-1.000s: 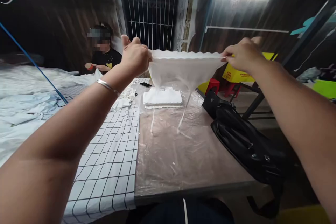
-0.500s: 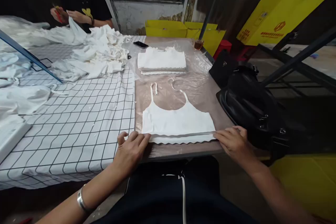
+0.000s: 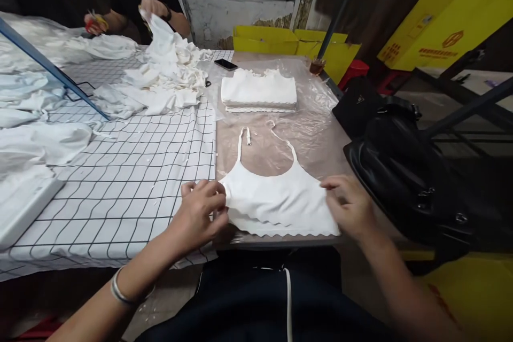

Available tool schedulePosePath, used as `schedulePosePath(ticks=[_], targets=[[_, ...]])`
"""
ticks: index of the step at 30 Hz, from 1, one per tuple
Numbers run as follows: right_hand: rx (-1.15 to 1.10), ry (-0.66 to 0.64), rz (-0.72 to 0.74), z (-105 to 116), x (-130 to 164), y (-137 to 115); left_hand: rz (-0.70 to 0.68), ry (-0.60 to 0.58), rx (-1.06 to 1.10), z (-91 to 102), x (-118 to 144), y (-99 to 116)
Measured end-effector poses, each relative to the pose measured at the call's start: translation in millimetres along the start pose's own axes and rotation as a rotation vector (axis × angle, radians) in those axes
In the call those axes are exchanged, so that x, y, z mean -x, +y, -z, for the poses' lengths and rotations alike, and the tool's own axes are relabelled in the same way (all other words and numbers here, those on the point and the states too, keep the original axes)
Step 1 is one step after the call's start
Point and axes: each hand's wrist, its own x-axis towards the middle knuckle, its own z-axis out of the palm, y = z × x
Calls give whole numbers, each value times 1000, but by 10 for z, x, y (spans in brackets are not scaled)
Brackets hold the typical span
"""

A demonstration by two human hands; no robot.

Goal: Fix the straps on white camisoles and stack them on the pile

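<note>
A white camisole top point(image 3: 276, 197) with thin straps and a scalloped hem lies spread in front of me, its straps pointing away. Diagonal creases cross its body. My left hand point(image 3: 202, 209) is at its left side, the curled fingers closed on the side edge, fingertips partly hidden. At the upper right corner, my right hand point(image 3: 350, 206) pinches the edge between index finger and thumb, slightly blurred. Beyond the straps sits a stack of folded white tops point(image 3: 258, 90).
Clear plastic sheet point(image 3: 312, 117) covers the brown table. On the left, a checked cloth point(image 3: 168, 171) bears heaped white garments point(image 3: 160, 83). A phone point(image 3: 226, 64) lies behind the stack; a black bag point(image 3: 396, 171) is at the right. Across the table, a person holds scissors point(image 3: 96, 22) and white fabric.
Both hands have moved from the hem's lower corners up to the top's sides. The smooth front is now creased, and its lower edge sits differently. The view has shifted slightly left.
</note>
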Motion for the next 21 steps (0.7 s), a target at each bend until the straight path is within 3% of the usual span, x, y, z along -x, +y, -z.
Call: schedulePosePath(ticks=[2,4,8,12,14,16,20,21], targets=[[-46,-131,94,-219,-36,-87,-8,156,-76,50,69,-15],[-59,-268,136,-388,39,-119,20,215,-141,41,223,-32],[-41,-394,94,-451,253,-25,62,39,-85,-19,507,-76],[-29,-387,92,-272,353,145,-138,-166,20,7,523,-119],[-41,-374,79,-182,379,190,-174,-296,123,51,411,-172],[-44,-344,56,-136,379,175,-59,-319,220,74,186,-263],[-47,-246,20,-267,161,-9,293,-94,212,-106,-598,-515],[-59,-237,-4,-351,41,-54,368,-86,207,-196,-811,-571]])
